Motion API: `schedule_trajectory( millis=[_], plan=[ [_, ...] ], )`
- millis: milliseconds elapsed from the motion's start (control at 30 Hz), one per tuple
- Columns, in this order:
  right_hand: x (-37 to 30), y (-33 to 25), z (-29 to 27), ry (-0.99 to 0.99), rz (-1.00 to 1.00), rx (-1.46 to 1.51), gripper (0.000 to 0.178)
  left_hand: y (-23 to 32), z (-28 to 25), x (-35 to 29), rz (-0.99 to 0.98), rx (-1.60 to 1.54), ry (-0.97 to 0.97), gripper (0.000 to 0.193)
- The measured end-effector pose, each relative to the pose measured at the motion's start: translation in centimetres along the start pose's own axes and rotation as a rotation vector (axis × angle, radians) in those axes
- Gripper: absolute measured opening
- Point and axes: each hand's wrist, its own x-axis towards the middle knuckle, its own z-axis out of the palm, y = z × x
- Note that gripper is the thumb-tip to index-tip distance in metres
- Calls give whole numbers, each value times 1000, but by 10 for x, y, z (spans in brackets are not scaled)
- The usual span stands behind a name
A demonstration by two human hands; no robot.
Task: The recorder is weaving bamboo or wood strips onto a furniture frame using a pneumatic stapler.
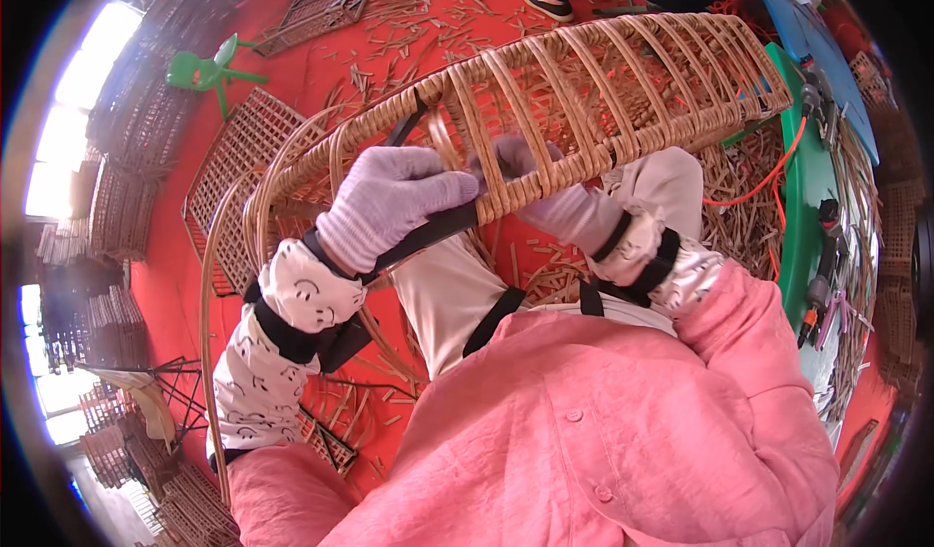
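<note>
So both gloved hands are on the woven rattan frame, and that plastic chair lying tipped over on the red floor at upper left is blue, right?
Not quite: the head view shows the tipped-over plastic chair is green, not blue. The rest holds: the gloved left hand and right hand are both on the woven rattan frame, and the chair lies on the red floor.

Green plastic stool (206, 69), flat woven panels (233, 168), orange cable (769, 182), green bench (808, 207)

Tan rattan frame (603, 90), lilac gloves, pink jacket (623, 421), red floor (321, 70)
</note>
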Motion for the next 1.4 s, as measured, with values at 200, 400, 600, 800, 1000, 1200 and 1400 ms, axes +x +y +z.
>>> schedule_trajectory(
  millis=[200,400,600,800,1000,1200,1400],
  plan=[
    [-51,-90,8,-160,608,479,24,-27,-7,-9,982,651,145,17],
    [-49,-96,26,-282,715,451,21,-23,-6,-16,1060,845,66,24],
    [-22,-26,20,-73,-190,-751,19,-10,-9,1,-241,142,-63,36],
    [13,-32,8,-171,-342,-223,16,-11,-8,10,-457,-14,-118,41],
    [22,-10,12,-31,-53,525,11,-19,-11,6,-71,-172,-92,19],
    [-38,-14,-18,162,-45,-318,17,-17,-9,-19,329,209,37,24],
    [-74,-53,-49,103,437,-261,22,-26,1,-35,797,695,126,26]
  ],
)
